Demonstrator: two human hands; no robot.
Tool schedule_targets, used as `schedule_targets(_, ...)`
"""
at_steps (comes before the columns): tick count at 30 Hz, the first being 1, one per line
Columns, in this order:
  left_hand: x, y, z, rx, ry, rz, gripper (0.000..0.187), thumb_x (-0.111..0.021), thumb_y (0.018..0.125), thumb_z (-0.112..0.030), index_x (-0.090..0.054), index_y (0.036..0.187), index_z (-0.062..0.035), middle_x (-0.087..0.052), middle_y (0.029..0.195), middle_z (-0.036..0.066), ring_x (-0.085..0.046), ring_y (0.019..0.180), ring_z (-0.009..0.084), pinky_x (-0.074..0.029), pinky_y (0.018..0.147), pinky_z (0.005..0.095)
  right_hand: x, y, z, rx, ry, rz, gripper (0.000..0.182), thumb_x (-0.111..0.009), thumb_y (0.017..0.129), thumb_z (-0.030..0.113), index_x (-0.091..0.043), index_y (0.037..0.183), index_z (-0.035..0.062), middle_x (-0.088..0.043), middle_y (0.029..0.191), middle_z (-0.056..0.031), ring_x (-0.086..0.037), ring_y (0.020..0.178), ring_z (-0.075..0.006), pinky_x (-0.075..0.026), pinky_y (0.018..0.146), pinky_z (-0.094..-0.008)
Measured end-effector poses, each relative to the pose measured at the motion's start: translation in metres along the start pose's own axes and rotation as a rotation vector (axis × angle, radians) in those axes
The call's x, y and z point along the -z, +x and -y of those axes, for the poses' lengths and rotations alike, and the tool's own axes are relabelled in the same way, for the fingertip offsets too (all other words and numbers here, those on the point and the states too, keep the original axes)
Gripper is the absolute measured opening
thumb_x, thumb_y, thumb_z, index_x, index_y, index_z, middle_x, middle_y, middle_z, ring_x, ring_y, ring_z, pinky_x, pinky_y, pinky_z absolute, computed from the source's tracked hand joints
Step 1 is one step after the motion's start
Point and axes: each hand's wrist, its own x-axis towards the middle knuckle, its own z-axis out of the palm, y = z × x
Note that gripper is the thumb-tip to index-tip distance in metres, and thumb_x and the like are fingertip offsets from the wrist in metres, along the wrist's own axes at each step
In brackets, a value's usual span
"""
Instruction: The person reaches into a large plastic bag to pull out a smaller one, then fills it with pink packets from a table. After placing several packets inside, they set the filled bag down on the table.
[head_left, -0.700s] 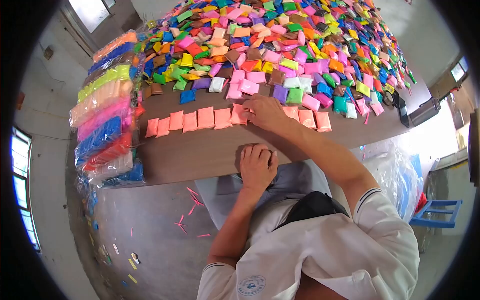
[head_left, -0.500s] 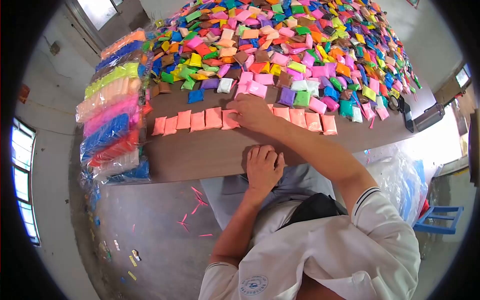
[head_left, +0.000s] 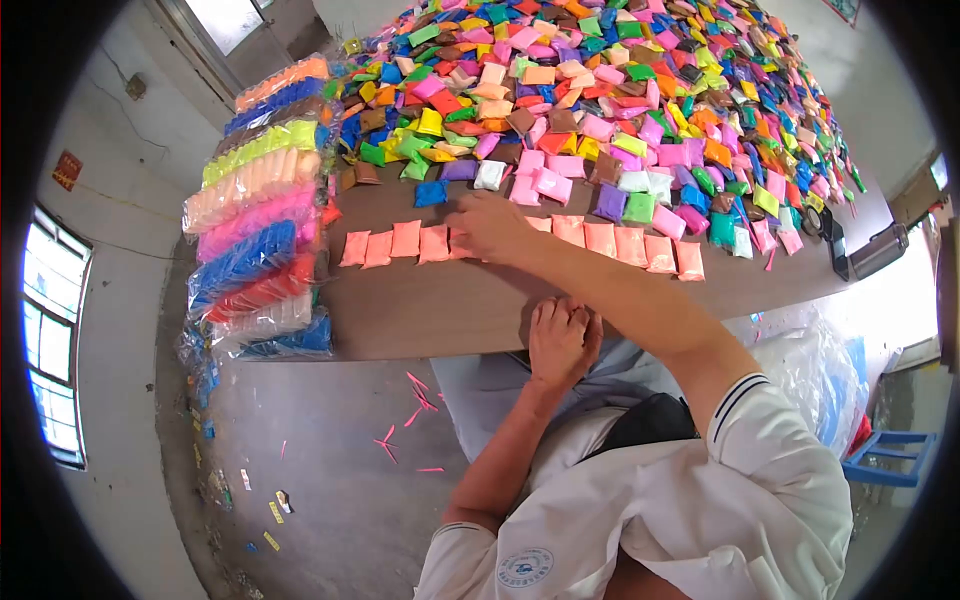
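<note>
My right hand (head_left: 490, 228) reaches across a row of small salmon-pink packets (head_left: 600, 239) lying side by side on the brown table (head_left: 420, 315). Its fingers bend down onto one packet in the middle of the row and close on its edge; the hand covers most of that packet. To its left lie several more salmon packets (head_left: 406, 239). My left hand (head_left: 562, 340) rests at the table's near edge with fingers curled in, and nothing shows in them.
A large heap of multicoloured packets (head_left: 600, 100) covers the back of the table. Clear bags of sorted packets (head_left: 250, 235) are stacked along the left edge. A black phone-like object on a stand (head_left: 872, 250) is at the right. A blue stool (head_left: 890, 460) stands on the floor.
My right hand has shifted left along the row by about one packet, uncovering a packet to its right. My left hand stays at the table edge. The whole view has swung slightly.
</note>
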Motion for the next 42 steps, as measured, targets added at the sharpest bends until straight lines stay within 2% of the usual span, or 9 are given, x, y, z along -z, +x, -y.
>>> schedule_targets(11, 0.002, 0.001, 0.001, -0.006, -0.065, 0.044, 0.035, -0.069, 0.076, -0.023, -0.066, 0.106, -0.0067, -0.064, 0.104, 0.012, -0.058, 0.100, 0.0352, -0.044, 0.090, 0.0480, -0.069, 0.031, 0.022, 0.211, -0.040, -0.112, 0.041, -0.063, 0.087, 0.038, -0.058, 0.120, 0.0147, -0.052, 0.134, -0.0107, -0.046, 0.127, -0.0308, -0.041, 0.099, -0.0474)
schedule_targets(14, -0.002, -0.004, -0.003, 0.183, -0.348, 0.022, 0.031, -0.065, 0.075, -0.019, -0.068, 0.103, -0.0070, -0.065, 0.102, 0.014, -0.059, 0.097, 0.0354, -0.044, 0.086, 0.0481, -0.041, 0.031, 0.032, 0.139, 0.008, -0.063, 0.030, -0.064, 0.085, 0.036, -0.066, 0.105, 0.0133, -0.060, 0.123, -0.0091, -0.052, 0.119, -0.0302, -0.044, 0.095, -0.0474)
schedule_targets(16, 0.003, 0.001, -0.001, 0.263, -0.056, 0.294, 0.030, -0.064, 0.074, -0.018, -0.069, 0.102, -0.0060, -0.066, 0.104, 0.015, -0.060, 0.096, 0.0375, -0.046, 0.084, 0.0495, -0.043, 0.024, 0.034, 0.284, 0.071, -0.475, 0.021, -0.065, 0.080, 0.032, -0.068, 0.087, 0.0126, -0.065, 0.103, -0.0072, -0.057, 0.104, -0.0285, -0.047, 0.086, -0.0459)
schedule_targets(20, 0.007, 0.005, -0.015, -0.018, 0.143, 0.103, 0.029, -0.067, 0.072, -0.017, -0.072, 0.099, -0.0066, -0.067, 0.105, 0.017, -0.060, 0.097, 0.0389, -0.047, 0.079, 0.0497, -0.022, -0.051, 0.015, 0.249, 0.475, -0.477, 0.013, -0.065, 0.079, 0.021, -0.065, 0.088, 0.0104, -0.063, 0.092, -0.0075, -0.060, 0.089, -0.0279, -0.049, 0.079, -0.0422)
schedule_targets(30, -0.015, -0.007, -0.002, -0.110, 0.191, 0.035, 0.024, -0.061, 0.088, -0.013, -0.052, 0.070, -0.0014, -0.061, 0.091, 0.013, -0.058, 0.083, 0.0342, -0.046, 0.075, 0.0455, 0.129, -0.403, -0.025, -0.611, -0.095, -0.622, 0.013, -0.059, 0.089, 0.014, -0.061, 0.097, 0.0039, -0.059, 0.090, -0.0130, -0.057, 0.086, -0.0331, -0.046, 0.077, -0.0445)
schedule_targets(35, -0.019, -0.008, 0.007, -0.119, 0.245, 0.056, 0.023, -0.060, 0.088, -0.011, -0.051, 0.070, -0.0011, -0.062, 0.090, 0.013, -0.058, 0.084, 0.0334, -0.046, 0.076, 0.0467, 0.172, -0.562, -0.056, -0.966, -0.676, -1.012, 0.008, -0.055, 0.084, 0.005, -0.051, 0.076, 0.0039, -0.052, 0.076, -0.0171, -0.053, 0.076, -0.0373, -0.040, 0.068, -0.0480)
schedule_targets(38, -0.020, -0.005, 0.004, -0.189, 0.303, 0.032, 0.023, -0.059, 0.089, -0.011, -0.051, 0.070, -0.0010, -0.061, 0.088, 0.013, -0.059, 0.083, 0.0334, -0.046, 0.075, 0.0463, 0.196, -0.697, -0.086, -1.407, -0.939, -1.004, 0.014, -0.055, 0.091, 0.011, -0.064, 0.095, 0.0015, -0.065, 0.091, -0.0206, -0.063, 0.087, -0.0381, -0.048, 0.076, -0.0461)
schedule_targets(40, -0.020, -0.004, 0.002, -0.202, 0.314, 0.019, 0.023, -0.059, 0.089, -0.011, -0.051, 0.070, -0.0010, -0.061, 0.087, 0.013, -0.059, 0.083, 0.0333, -0.046, 0.075, 0.0458, 0.199, -0.775, -0.097, -1.916, -0.652, -0.958, 0.022, -0.060, 0.088, 0.018, -0.065, 0.102, 0.0018, -0.068, 0.096, -0.0183, -0.065, 0.090, -0.0360, -0.049, 0.080, -0.0437)
schedule_targets(42, -0.019, -0.005, 0.000, -0.190, 0.309, 0.027, 0.023, -0.059, 0.089, -0.012, -0.051, 0.070, -0.0011, -0.061, 0.085, 0.013, -0.059, 0.082, 0.0329, -0.046, 0.074, 0.0456, 0.200, -0.812, -0.090, -1.942, -0.302, -0.747, 0.038, -0.067, 0.083, 0.027, -0.064, 0.111, 0.0024, -0.067, 0.107, -0.0191, -0.064, 0.099, -0.0355, -0.049, 0.086, -0.0424)
